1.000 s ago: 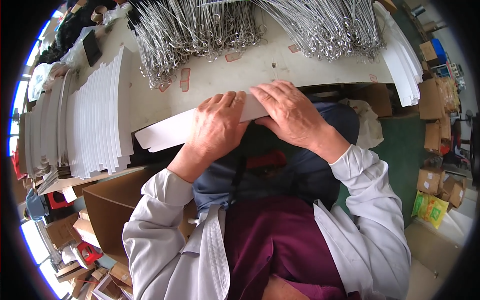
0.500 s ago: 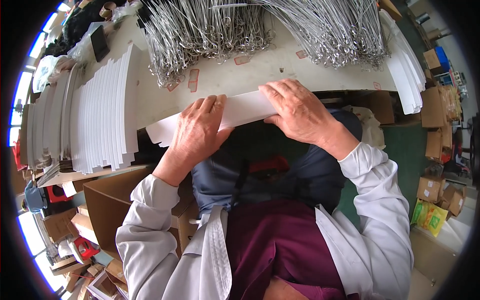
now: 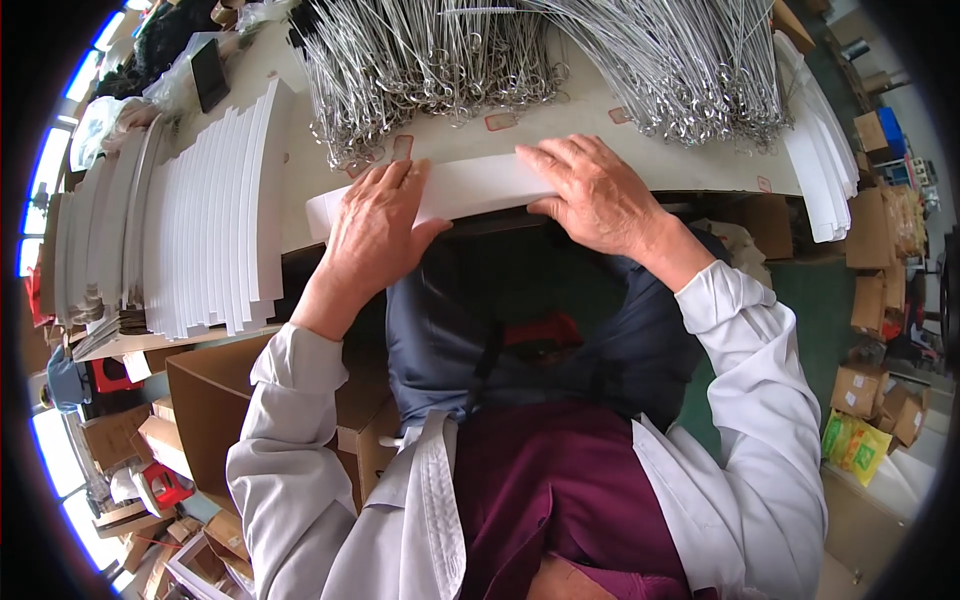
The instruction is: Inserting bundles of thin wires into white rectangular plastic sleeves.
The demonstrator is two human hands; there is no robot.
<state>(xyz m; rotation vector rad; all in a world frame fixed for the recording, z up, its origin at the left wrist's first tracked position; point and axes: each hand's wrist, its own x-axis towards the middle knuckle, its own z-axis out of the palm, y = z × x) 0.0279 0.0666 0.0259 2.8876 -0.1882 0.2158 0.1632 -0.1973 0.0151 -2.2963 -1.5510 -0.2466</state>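
A long white folded card strip (image 3: 480,188) lies along the near edge of the table (image 3: 330,178), between my two hands. My left hand (image 3: 380,225) is over its left part, fingers on top and thumb at the near edge. My right hand (image 3: 600,200) grips the right end, with fingertips on the upper face and the thumb by the near edge. Beneath my palms, the strip's covered parts are hidden. Beyond it lie two big bundles of thin metal wires with looped ends (image 3: 440,80) (image 3: 700,95).
On the left a row of white card strips (image 3: 215,220) overhangs the table edge. More white strips (image 3: 818,160) lie at the right end. A black upright object (image 3: 209,75) stands at the back left. An open cardboard box (image 3: 215,415) sits below, left of my legs.
Both hands and the strip have moved slightly away from me, farther onto the table. My left hand has shifted a little left, and the strip looks more level.
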